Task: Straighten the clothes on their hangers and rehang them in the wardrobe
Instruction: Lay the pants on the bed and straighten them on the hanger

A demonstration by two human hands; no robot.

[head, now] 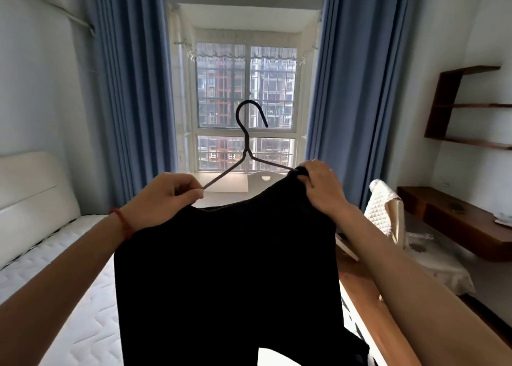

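L hand (169,196) pinched hanger (248,155) arm w/ black top (227,268), R hand (318,188) gripped its shoulder; best to seat both shoulders evenly, keeping hook centred.

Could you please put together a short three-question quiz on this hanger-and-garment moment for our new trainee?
1. True or false: the black garment already sits over both arms of the hanger.
2. Which hand pinches the bare hanger arm? A) left hand B) right hand
3. Fill in: the hanger's hook shows against the ____ between the blue curtains.

Key:
1. False: only the right-hand end is tucked into the fabric; the left arm is bare wire.
2. A; the right hand grips the fabric bunched over the other end.
3. window.
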